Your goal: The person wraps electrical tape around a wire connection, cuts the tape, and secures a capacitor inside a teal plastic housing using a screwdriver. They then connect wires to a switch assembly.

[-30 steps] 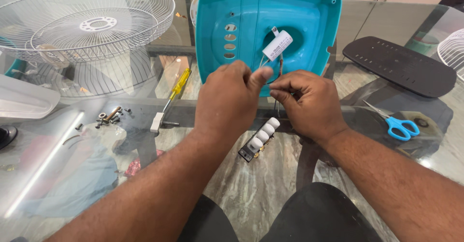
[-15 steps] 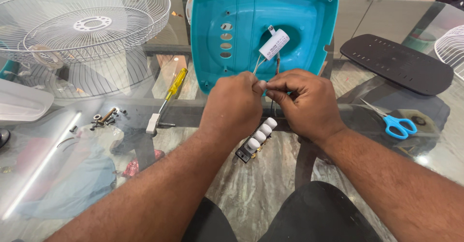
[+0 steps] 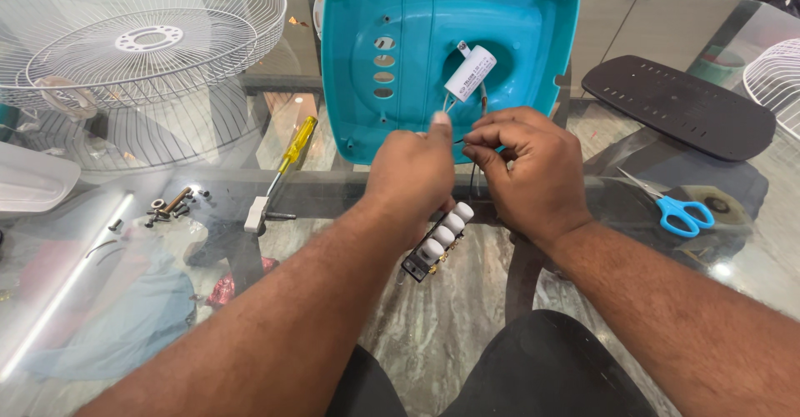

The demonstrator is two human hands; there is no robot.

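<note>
Below both hands' [image 3: 467,171] grip, the switch block [image 3: 437,246] hangs by wires.

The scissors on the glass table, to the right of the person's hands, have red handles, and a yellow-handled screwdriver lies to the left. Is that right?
Not quite. The head view shows the scissors with blue handles, not red. They do lie on the glass table right of the hands, and the yellow-handled screwdriver lies to the left.

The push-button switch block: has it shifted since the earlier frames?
No: the switch block hangs below the left hand, same spot relative to the teal housing.
</note>
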